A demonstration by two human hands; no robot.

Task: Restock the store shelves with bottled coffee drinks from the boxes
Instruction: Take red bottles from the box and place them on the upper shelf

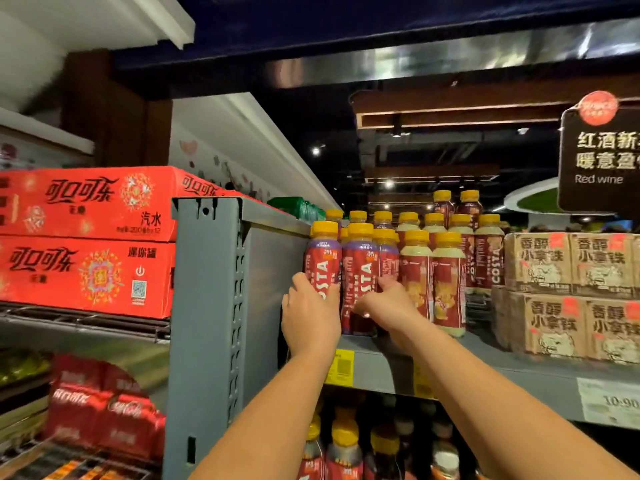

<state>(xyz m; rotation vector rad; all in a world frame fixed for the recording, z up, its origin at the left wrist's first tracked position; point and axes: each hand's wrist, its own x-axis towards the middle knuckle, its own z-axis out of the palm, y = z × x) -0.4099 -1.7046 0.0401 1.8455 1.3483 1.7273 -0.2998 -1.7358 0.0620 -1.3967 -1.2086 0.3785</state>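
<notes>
Wrapping left grip (310, 317) round leftmost yellow-capped, red-labelled plastic coffee bottle (320, 268), right grip (382, 303) round neighbouring bottle (360, 271) — hiding both lower labels, on grey metal shelf (374, 372).

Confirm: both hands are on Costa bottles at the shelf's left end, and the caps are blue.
The caps are yellow, not blue, per the head view. The left hand and right hand are on Costa bottles at the shelf's left end.

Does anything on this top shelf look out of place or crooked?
Only one thing: two dark bottles at the back stand higher than the rows around them, seemingly perched on something hidden. Everything else stands upright.
</notes>
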